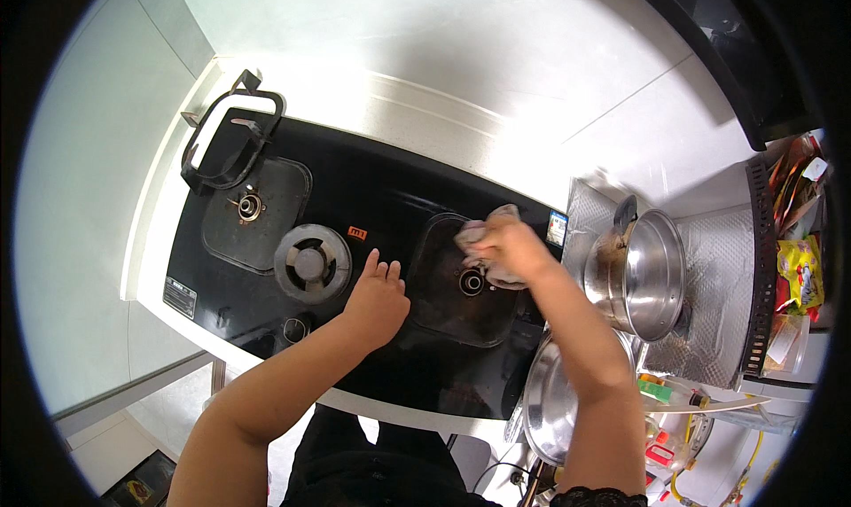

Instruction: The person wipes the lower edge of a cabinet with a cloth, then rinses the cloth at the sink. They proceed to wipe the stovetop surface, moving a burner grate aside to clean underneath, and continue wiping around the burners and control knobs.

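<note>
My right hand [512,244] is closed around a crumpled greyish cloth [503,279] and presses it onto the right burner recess of a black glass gas hob [390,374]. Just below the cloth sits the bare burner nozzle [472,282]. Near the middle of the hob my left hand [378,305] lies on the glass, fingers stretched out, holding nothing. To its left rests a round grey burner head [312,263], lifted off its seat. The left burner nozzle [249,207] is also uncovered.
A black pan support [277,121] leans at the hob's back left corner. On the right stand a steel pot [656,276] and a round steel lid or pan [545,401]. Beyond them is a black rack [756,268] with food packets [800,276]. A control knob [296,330] sits in front.
</note>
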Motion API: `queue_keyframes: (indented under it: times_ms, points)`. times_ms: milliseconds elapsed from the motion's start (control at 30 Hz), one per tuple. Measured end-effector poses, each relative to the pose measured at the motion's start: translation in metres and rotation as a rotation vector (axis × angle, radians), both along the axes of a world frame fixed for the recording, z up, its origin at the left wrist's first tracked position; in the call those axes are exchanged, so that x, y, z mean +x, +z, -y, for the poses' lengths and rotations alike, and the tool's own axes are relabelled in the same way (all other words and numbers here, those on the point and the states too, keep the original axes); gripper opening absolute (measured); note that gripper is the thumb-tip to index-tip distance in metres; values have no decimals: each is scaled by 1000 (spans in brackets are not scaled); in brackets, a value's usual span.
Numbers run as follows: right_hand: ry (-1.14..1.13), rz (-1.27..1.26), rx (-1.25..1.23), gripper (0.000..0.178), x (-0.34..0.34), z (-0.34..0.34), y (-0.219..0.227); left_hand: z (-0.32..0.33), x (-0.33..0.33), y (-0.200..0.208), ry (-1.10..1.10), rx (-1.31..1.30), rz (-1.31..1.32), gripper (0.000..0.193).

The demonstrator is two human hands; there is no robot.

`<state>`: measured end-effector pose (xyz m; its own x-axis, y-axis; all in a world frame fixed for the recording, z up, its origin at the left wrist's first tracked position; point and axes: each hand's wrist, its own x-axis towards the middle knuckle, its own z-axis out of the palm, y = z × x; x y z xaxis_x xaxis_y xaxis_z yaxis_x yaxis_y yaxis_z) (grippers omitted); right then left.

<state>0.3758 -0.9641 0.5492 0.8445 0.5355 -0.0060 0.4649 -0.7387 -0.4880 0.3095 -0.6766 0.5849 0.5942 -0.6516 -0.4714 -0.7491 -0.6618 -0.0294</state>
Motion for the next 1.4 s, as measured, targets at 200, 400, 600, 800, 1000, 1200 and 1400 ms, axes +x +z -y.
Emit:
queue_keyframes:
  times_ms: [200,400,600,800,1000,1200,1400]
  points:
    - [-138,-105,5,11,4,-22,10,3,-1,2,14,7,5,66]
    - [-37,-189,-2,13,10,-25,3,3,-2,-2,23,7,17,68]
    - [-146,-387,-2,14,13,-2,6,4,-2,1,31,28,19,69]
    - [-40,-359,-230,14,16,-49,34,5,-2,-1,24,39,25,71]
    - [-269,-412,164,16,20,28,-49,7,-4,-5,15,-71,91,54]
    - [-90,-139,-204,20,-6,-78,36,10,-3,-1,9,39,32,69]
    - [-136,-368,-343,13,31,-49,31,8,-2,1,21,49,22,69]
